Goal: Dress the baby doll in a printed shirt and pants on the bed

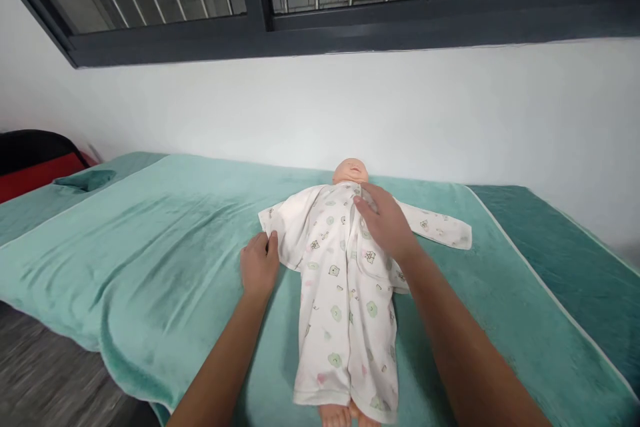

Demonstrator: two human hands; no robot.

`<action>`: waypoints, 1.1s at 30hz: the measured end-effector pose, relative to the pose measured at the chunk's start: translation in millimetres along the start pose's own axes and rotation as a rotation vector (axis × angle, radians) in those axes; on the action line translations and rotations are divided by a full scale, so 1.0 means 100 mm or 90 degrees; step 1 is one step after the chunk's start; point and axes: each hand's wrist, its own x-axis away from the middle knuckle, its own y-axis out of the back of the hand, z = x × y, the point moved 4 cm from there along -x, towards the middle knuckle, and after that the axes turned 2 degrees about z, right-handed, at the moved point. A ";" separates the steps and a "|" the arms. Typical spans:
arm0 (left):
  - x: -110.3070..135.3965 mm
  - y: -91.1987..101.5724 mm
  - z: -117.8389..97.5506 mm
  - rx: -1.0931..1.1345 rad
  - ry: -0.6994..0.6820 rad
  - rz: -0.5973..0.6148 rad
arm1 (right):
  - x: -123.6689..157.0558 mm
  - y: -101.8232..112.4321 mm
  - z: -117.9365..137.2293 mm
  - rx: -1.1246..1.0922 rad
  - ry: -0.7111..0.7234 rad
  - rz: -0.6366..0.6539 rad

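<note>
Doll outfit (324, 307), white, long-sleeved, small motifs

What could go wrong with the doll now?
The left hand is at one sleeve, so a hard tug might pull the gown crooked. The right hand is over the gown's upper part, so pressing might shift the doll. The blanket has wrinkles, so it might bunch up.

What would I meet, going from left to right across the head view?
Red-and-black object → left hand → doll's head → right hand → sleeve's far-right cuff → darker green cloth.
</note>
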 end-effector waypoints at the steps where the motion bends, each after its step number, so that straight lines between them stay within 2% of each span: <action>1: 0.02 0.00 0.01 0.035 0.005 -0.001 | -0.06 -0.08 -0.01 0.029 -0.002 0.031; 4: 0.05 0.02 -0.03 0.158 0.016 0.007 | -0.10 -0.24 -0.03 0.095 0.039 0.090; 6: 0.04 0.04 -0.14 0.252 0.022 0.013 | -0.06 -0.26 -0.06 0.094 0.051 0.097; 8: 0.02 0.08 -0.36 0.330 0.015 0.010 | -0.03 -0.25 -0.09 0.075 0.044 0.100; 10: 0.00 0.14 -0.67 0.354 -0.040 -0.005 | -0.01 -0.22 -0.11 0.061 0.037 0.096; 12: 0.02 0.19 -1.04 0.306 -0.178 -0.004 | -0.01 -0.20 -0.12 0.046 0.042 0.087; 14: 0.13 0.18 -1.39 0.216 -0.401 0.049 | 0.00 -0.19 -0.13 0.010 0.065 0.076; 16: 0.29 0.14 -1.57 0.132 -0.567 0.088 | 0.02 -0.16 -0.13 -0.052 0.076 0.021; 17: 0.37 0.13 -1.59 0.102 -0.603 0.090 | 0.03 -0.13 -0.12 -0.081 0.075 -0.024; 19: 0.48 0.11 -1.54 0.073 -0.596 0.068 | 0.04 -0.08 -0.10 -0.108 0.079 -0.118; 21: 0.56 0.10 -1.45 0.069 -0.569 0.056 | 0.02 -0.07 -0.03 -0.086 0.100 -0.141; 23: 0.63 0.09 -1.38 0.077 -0.556 0.064 | -0.04 -0.11 0.03 -0.025 0.099 -0.094; 26: 0.69 0.08 -1.36 0.112 -0.535 0.084 | -0.14 -0.20 0.09 0.119 0.043 -0.007; 29: 0.71 0.07 -1.38 0.171 -0.511 0.080 | -0.24 -0.26 0.14 0.245 -0.006 0.046; 31: 0.70 0.10 -1.35 0.206 -0.475 0.044 | -0.32 -0.30 0.17 0.297 -0.041 0.077; 33: 0.67 0.13 -1.25 0.229 -0.379 -0.018 | -0.39 -0.32 0.17 0.329 -0.074 0.101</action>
